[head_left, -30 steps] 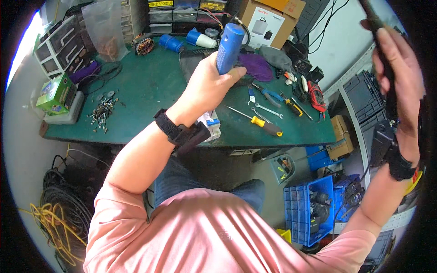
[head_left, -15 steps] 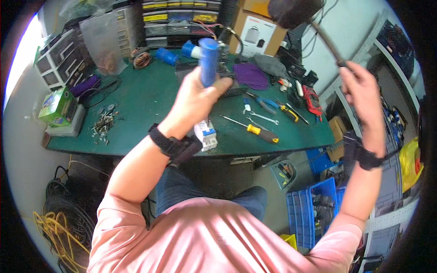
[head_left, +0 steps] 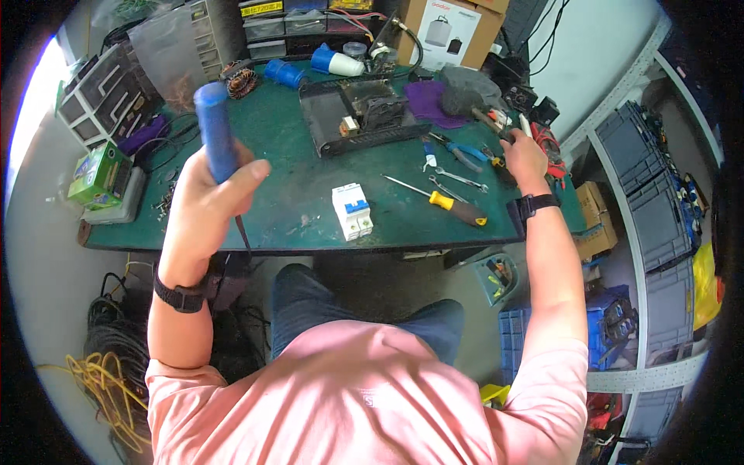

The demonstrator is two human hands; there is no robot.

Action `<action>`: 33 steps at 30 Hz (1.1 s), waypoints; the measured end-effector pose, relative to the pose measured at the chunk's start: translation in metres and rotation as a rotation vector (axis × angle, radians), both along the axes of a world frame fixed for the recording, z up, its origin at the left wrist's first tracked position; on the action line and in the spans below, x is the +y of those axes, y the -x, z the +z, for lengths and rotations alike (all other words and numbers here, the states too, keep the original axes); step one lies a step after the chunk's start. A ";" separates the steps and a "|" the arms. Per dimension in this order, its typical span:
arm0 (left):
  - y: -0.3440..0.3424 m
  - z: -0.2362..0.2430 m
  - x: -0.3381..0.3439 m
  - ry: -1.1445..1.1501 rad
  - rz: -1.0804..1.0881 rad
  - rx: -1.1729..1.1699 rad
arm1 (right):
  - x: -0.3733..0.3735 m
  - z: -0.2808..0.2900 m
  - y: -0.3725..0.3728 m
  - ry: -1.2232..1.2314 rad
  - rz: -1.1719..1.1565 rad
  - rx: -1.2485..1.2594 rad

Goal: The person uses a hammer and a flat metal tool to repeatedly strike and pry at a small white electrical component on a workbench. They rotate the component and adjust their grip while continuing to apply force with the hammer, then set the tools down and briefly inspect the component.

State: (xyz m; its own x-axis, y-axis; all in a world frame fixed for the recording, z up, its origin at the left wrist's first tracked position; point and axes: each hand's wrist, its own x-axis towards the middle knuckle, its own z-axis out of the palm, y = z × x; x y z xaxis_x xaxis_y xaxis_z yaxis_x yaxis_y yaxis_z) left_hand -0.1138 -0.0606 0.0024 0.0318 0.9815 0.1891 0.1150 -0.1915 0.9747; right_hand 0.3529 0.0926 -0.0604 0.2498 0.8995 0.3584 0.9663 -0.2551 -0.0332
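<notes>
My left hand is raised over the left part of the green bench, gripping a tool by its blue cylindrical handle, which points up; a dark cord hangs below the fist. Far right, my right hand rests at the bench's edge, closed on the handle of a dark-headed mallet lying beside a purple cloth. Between the hands lie a white circuit breaker, a yellow-handled screwdriver, and a black metal chassis.
Blue pliers and a small wrench lie near my right hand. Drawer cabinets and a green box stand at the left. A cardboard box is behind. Blue crates and cable coils sit on the floor.
My right hand came down from high on the right, bringing the mallet onto the bench. My left hand swung the blue-handled tool from the middle over to the left.
</notes>
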 end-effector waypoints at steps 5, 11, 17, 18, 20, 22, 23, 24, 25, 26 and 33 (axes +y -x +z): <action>0.006 -0.018 0.000 -0.137 -0.075 -0.406 | 0.009 -0.025 -0.010 0.057 0.023 -0.021; -0.028 -0.017 0.002 -0.189 -0.261 -0.715 | -0.013 0.000 -0.004 0.001 0.209 -0.052; -0.085 -0.013 0.009 -0.094 -0.404 -0.765 | -0.133 0.057 0.138 0.026 1.007 0.876; -0.099 -0.013 0.012 -0.078 -0.462 -0.734 | -0.152 0.050 0.150 0.029 1.085 0.872; -0.122 -0.013 0.012 -0.075 -0.519 -0.714 | -0.173 0.036 0.165 -0.013 1.105 0.764; -0.137 -0.014 0.013 -0.022 -0.584 -0.784 | -0.181 0.011 0.171 0.019 1.044 1.118; -0.140 -0.014 0.014 0.029 -0.619 -0.796 | -0.184 -0.001 0.172 0.033 1.003 1.293; -0.141 -0.018 0.014 0.048 -0.589 -0.715 | -0.188 -0.013 0.169 0.077 0.889 1.283; -0.141 -0.024 0.016 0.065 -0.558 -0.635 | -0.189 -0.018 0.168 0.112 0.857 1.311; -0.140 -0.028 0.017 0.061 -0.525 -0.541 | -0.190 -0.022 0.168 0.148 0.825 1.338; -0.089 -0.056 0.032 -0.431 -0.086 0.542 | -0.194 -0.051 0.142 0.124 0.632 1.530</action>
State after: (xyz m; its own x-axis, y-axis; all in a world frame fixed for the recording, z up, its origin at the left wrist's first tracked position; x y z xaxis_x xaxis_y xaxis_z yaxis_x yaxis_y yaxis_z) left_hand -0.0251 -0.0287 -0.0533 0.3060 0.8123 0.4965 0.5310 -0.5784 0.6192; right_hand 0.2105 -0.1013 -0.1110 -0.1111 0.9917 0.0642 0.0059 0.0652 -0.9979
